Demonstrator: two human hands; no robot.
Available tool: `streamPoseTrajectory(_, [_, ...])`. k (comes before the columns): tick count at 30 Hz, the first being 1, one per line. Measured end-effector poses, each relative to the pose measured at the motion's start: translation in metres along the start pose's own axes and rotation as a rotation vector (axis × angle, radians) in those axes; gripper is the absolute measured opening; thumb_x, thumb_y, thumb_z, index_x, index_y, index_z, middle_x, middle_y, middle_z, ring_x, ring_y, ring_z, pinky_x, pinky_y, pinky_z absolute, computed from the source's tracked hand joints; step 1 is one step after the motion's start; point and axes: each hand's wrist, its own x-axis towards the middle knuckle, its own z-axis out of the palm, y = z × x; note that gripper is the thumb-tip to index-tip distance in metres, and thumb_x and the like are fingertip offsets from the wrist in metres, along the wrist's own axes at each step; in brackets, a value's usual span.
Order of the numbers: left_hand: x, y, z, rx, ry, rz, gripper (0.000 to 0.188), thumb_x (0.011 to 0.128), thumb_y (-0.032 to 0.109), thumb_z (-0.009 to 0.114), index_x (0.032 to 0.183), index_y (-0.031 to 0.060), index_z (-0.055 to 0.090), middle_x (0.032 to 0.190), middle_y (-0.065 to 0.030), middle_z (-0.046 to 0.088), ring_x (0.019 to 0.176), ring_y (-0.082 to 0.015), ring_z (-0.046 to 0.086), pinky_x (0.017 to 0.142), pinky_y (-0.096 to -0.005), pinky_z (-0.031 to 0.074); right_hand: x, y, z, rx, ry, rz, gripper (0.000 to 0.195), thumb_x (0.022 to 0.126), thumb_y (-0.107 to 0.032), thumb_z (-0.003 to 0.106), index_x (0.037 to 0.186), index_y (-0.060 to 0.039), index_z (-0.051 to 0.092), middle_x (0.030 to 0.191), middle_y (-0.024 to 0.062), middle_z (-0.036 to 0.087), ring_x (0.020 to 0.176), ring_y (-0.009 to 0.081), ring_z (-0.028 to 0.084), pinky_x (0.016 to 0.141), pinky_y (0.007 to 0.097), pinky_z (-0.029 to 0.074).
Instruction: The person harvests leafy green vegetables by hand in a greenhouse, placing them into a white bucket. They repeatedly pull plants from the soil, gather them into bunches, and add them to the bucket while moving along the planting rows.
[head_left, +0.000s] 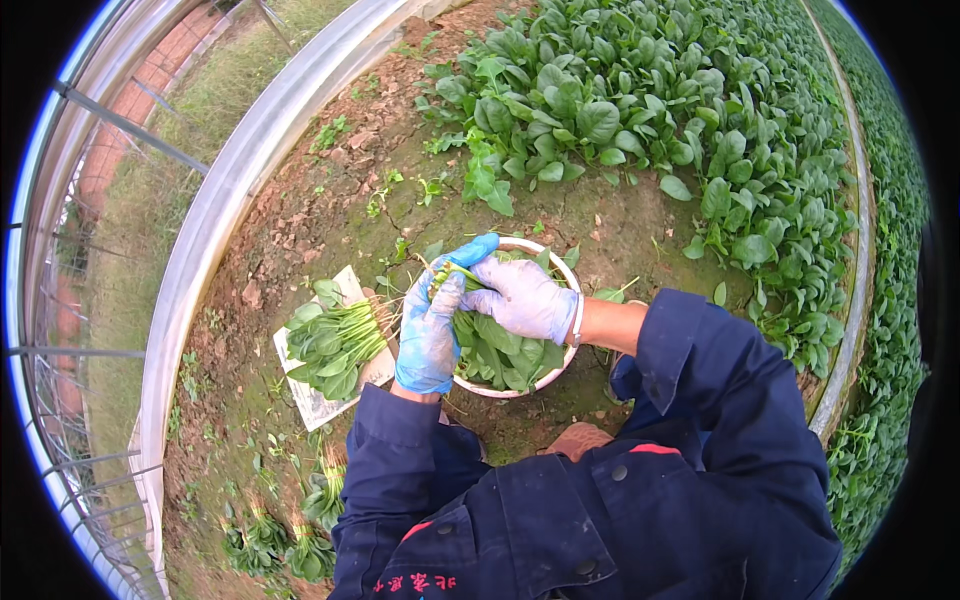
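In front of me, my gloved left hand closes around the stem ends of a small bunch of spinach. My right hand, in a pale, soiled glove, grips the same stems from the other side. Beneath both hands is a round white bucket, with green spinach leaves filling the part that shows. Which leaves belong to the held bunch and which lie in the bucket is hard to tell. Left of the bucket, a pile of spinach lies on a pale board, roots toward my left hand.
Several tied spinach bundles lie on the soil at lower left. A dense spinach bed grows ahead and to the right, with a pale strip running through it. Plastic sheeting and a metal frame border the left side.
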Motion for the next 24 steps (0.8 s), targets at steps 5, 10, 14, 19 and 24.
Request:
streamPoseTrajectory(5, [0.001, 0.011, 0.007, -0.137, 0.014, -0.078, 0.054, 0.094, 0.022, 0.060, 0.138, -0.0034, 0.043, 0.137, -0.0190, 0.051, 0.127, -0.0249, 0.050, 0.109, -0.0372, 0.038, 0.000, -0.004, -0.006, -0.084, -0.096, 0.101, 0.031, 0.092, -0.037, 0.057, 0.101, -0.0069, 0.055, 0.082, 0.0213, 0.062, 0.079, 0.0437, 0.061, 0.069, 0.0519, 0.046])
streamPoseTrajectory(10, [0.000, 0.013, 0.006, -0.068, 0.012, -0.044, 0.055, 0.096, 0.020, 0.057, 0.142, -0.0034, 0.038, 0.137, -0.0190, 0.052, 0.127, -0.0236, 0.050, 0.108, -0.0363, 0.038, 0.000, -0.007, -0.011, -0.136, -0.149, 0.145, 0.032, 0.092, -0.037, 0.056, 0.101, -0.0060, 0.054, 0.082, 0.0215, 0.061, 0.079, 0.0433, 0.061, 0.070, 0.0516, 0.046])
streamPoseTrajectory(14, [-0.001, 0.009, 0.007, 0.048, 0.055, 0.018, 0.054, 0.097, 0.019, 0.055, 0.143, -0.0028, 0.037, 0.136, -0.0185, 0.053, 0.125, -0.0226, 0.051, 0.107, -0.0356, 0.038, -0.004, -0.008, -0.005, -0.138, -0.120, 0.110, 0.036, 0.092, -0.039, 0.056, 0.104, -0.0051, 0.053, 0.091, 0.0215, 0.062, 0.086, 0.0414, 0.061, 0.074, 0.0500, 0.047])
streamPoseTrajectory(19, [-0.002, 0.011, 0.009, 0.077, 0.069, 0.046, 0.053, 0.097, 0.017, 0.054, 0.144, -0.0012, 0.036, 0.136, -0.0179, 0.053, 0.124, -0.0224, 0.051, 0.108, -0.0355, 0.038, -0.004, -0.015, -0.003, -0.052, -0.123, 0.135, 0.044, 0.089, -0.040, 0.060, 0.114, -0.0045, 0.053, 0.101, 0.0225, 0.063, 0.094, 0.0405, 0.061, 0.080, 0.0479, 0.047])
streamPoseTrajectory(24, [-0.001, 0.011, 0.011, 0.015, 0.041, 0.019, 0.055, 0.097, 0.016, 0.055, 0.145, -0.0001, 0.034, 0.139, -0.0178, 0.050, 0.126, -0.0231, 0.050, 0.108, -0.0361, 0.037, -0.004, -0.010, -0.003, 0.104, -0.118, 0.186, 0.036, 0.089, -0.032, 0.062, 0.113, -0.0055, 0.056, 0.092, 0.0223, 0.064, 0.087, 0.0418, 0.062, 0.076, 0.0483, 0.048])
